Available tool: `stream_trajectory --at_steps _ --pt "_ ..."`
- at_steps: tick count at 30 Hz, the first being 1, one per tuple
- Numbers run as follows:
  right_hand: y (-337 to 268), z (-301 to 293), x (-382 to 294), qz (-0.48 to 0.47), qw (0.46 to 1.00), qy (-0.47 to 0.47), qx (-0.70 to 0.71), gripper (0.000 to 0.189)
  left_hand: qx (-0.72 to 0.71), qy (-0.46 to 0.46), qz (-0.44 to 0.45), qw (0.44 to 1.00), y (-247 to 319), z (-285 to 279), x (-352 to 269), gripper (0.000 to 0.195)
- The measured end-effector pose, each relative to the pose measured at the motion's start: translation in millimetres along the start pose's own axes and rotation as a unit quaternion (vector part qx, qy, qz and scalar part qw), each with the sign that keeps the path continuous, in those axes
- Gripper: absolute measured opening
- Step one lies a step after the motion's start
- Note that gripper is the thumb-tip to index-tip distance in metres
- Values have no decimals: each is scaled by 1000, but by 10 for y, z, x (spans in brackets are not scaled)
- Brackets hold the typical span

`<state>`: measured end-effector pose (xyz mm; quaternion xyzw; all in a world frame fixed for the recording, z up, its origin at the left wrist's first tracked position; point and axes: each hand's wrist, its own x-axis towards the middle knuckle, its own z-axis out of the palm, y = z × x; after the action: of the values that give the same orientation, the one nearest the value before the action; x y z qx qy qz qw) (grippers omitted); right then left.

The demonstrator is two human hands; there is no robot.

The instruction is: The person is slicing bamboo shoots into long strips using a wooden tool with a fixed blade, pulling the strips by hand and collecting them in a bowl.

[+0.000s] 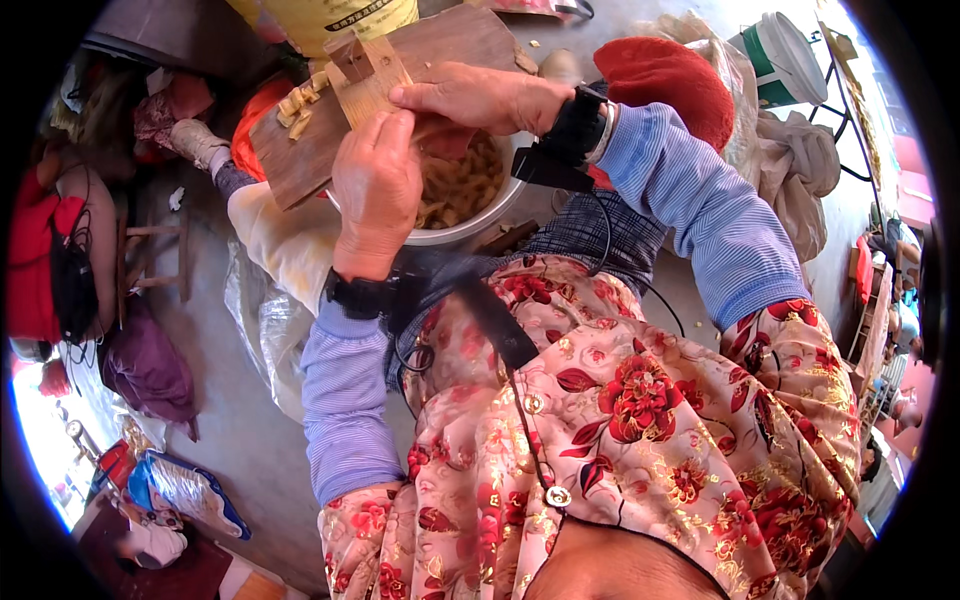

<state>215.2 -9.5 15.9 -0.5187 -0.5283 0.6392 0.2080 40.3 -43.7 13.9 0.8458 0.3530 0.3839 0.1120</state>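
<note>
My left hand (379,191) has its fingers curled at the near end of a flat wooden piece (381,71), which carries a darker wooden block (349,61) at its far end. From the right, my right hand (480,97) reaches across with its thumb against the same piece; its other fingers are hidden beneath. Under both hands lies a brown wooden board (292,169), partly over a pale basin (517,176). Several short, pale yellow pieces (298,109) sit on the board at the left. Brownish curled pieces (469,187) fill the part of the basin that shows.
A yellow bag (382,19) bearing writing stands beyond the board. Red cloth (664,86) lies right of my right hand, with a white and green bucket (784,64) farther off. At left are a wooden stool (154,232) and a purple bag (150,367). Clear plastic (277,352) hangs near my left arm.
</note>
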Motion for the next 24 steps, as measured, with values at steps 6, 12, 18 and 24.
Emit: stream_trajectory --at_steps 6,12,18,24 --pt "104 -189 -175 -279 889 180 -315 27 -590 -186 -397 678 -257 -56 -272 26" --pt "-80 203 -639 -242 935 -102 -239 24 -400 -132 -317 849 -325 15 -93 25" --pt "-166 298 -552 -205 971 119 17 15 -633 -55 -408 656 73 155 -152 19" --pt "169 282 -326 -315 791 345 -395 11 -679 -20 -429 596 256 153 -90 13"
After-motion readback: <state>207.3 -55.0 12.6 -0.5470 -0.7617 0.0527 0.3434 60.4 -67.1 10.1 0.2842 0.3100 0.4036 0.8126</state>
